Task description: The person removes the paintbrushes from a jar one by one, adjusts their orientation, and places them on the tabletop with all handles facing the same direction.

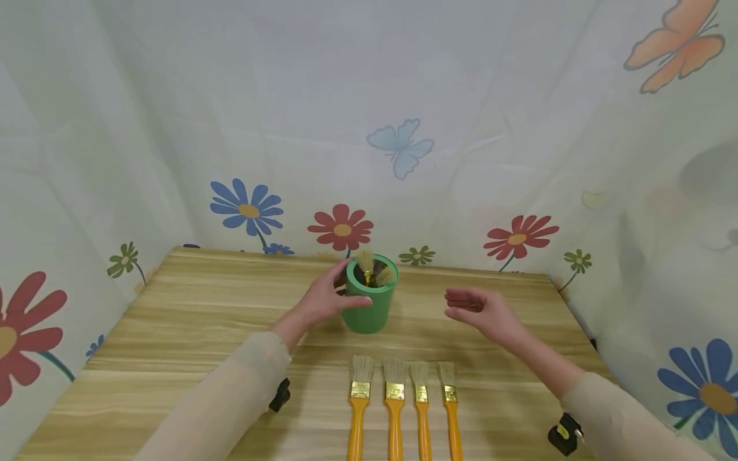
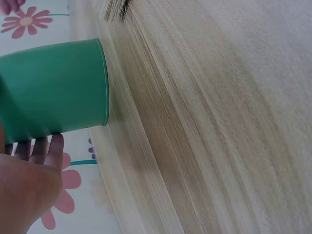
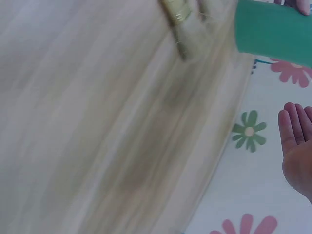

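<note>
A green cup (image 1: 369, 310) stands toward the back of the wooden table, with paintbrushes (image 1: 366, 261) in it, bristles up. My left hand (image 1: 325, 298) holds the cup from its left side, thumb across the front and fingers reaching behind. The left wrist view shows those fingers (image 2: 55, 152) against the green wall. To the right of the cup, my right hand (image 1: 484, 312) is held in the air with nothing in it, palm toward the cup. Several paintbrushes with orange handles (image 1: 394, 416) lie in a row nearer to me, bristles pointing to the cup.
The wooden table (image 1: 230, 301) ends at the back against a white curtain (image 1: 496, 128) printed with flowers and butterflies. The curtain also hangs at both sides. A black wrist device (image 1: 565, 434) sits by the right sleeve.
</note>
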Demonstrator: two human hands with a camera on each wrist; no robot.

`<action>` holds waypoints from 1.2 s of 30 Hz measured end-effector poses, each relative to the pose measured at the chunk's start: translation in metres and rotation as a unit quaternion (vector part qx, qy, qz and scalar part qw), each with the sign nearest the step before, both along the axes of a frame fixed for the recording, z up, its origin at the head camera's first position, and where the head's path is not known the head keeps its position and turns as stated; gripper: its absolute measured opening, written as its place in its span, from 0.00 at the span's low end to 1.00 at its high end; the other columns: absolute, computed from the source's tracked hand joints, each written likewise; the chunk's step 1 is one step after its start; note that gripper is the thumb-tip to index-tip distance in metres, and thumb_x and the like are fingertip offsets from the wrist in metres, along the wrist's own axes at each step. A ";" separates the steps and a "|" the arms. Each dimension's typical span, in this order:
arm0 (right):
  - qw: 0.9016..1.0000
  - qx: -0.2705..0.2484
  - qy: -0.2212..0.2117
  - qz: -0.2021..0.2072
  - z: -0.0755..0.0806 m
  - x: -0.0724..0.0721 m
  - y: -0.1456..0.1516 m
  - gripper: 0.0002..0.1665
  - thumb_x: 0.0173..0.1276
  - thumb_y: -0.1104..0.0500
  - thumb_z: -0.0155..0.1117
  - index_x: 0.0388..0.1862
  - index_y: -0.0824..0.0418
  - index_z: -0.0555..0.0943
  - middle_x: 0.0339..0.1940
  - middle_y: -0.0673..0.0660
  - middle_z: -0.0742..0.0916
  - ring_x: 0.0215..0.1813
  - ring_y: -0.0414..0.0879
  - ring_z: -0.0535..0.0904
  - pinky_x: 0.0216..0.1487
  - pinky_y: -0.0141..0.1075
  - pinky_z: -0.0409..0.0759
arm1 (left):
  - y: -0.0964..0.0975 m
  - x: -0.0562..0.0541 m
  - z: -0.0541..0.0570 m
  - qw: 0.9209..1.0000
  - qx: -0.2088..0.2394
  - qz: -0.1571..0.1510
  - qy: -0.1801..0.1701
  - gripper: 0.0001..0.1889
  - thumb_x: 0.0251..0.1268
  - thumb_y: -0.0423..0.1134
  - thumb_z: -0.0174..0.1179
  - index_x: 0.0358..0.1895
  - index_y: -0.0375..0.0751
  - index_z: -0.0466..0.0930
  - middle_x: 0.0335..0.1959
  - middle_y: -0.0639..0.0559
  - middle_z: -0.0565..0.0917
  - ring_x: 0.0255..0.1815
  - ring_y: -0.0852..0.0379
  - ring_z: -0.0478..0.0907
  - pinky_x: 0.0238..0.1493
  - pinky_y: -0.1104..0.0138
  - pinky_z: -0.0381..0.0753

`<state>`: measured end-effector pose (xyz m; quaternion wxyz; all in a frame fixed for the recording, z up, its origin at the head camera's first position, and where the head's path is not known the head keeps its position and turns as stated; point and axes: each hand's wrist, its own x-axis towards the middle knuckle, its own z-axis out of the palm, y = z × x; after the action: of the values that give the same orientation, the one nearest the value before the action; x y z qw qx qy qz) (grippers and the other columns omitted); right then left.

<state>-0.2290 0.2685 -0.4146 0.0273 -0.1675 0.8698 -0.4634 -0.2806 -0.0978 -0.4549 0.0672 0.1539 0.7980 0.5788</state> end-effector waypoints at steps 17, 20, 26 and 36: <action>0.997 0.020 0.068 0.021 0.026 -0.016 -0.053 0.37 0.72 0.53 0.77 0.76 0.60 0.77 0.70 0.61 0.85 0.73 0.59 0.80 0.72 0.55 0.79 | 0.000 0.000 0.000 1.000 0.001 -0.001 -0.001 0.54 0.61 0.47 0.81 0.87 0.57 0.56 0.82 0.48 0.67 0.83 0.40 0.63 0.78 0.45 0.71; 0.997 0.021 0.077 0.023 0.027 -0.018 -0.062 0.37 0.72 0.53 0.77 0.76 0.58 0.78 0.71 0.59 0.84 0.73 0.58 0.79 0.72 0.55 0.79 | 0.000 0.000 -0.001 1.000 0.000 -0.002 0.003 0.54 0.61 0.47 0.81 0.87 0.57 0.56 0.83 0.48 0.67 0.83 0.40 0.63 0.77 0.44 0.71; 0.994 0.015 0.102 0.024 0.026 -0.022 -0.075 0.36 0.71 0.55 0.78 0.76 0.59 0.78 0.71 0.59 0.84 0.73 0.59 0.80 0.73 0.56 0.78 | 0.000 -0.001 -0.002 1.000 -0.003 -0.003 0.009 0.53 0.61 0.49 0.81 0.86 0.58 0.57 0.82 0.49 0.67 0.83 0.39 0.64 0.77 0.44 0.72; 0.992 0.017 0.120 0.035 0.024 -0.028 -0.089 0.35 0.71 0.55 0.78 0.75 0.58 0.79 0.70 0.59 0.85 0.72 0.57 0.80 0.74 0.55 0.78 | 0.000 0.000 0.000 1.000 0.001 -0.004 0.008 0.52 0.62 0.47 0.80 0.86 0.59 0.58 0.83 0.49 0.67 0.83 0.39 0.64 0.78 0.44 0.71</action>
<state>-0.2571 0.1793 -0.3902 -0.0580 -0.2517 0.8682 -0.4236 -0.2805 -0.0979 -0.4550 0.0636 0.1618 0.7975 0.5778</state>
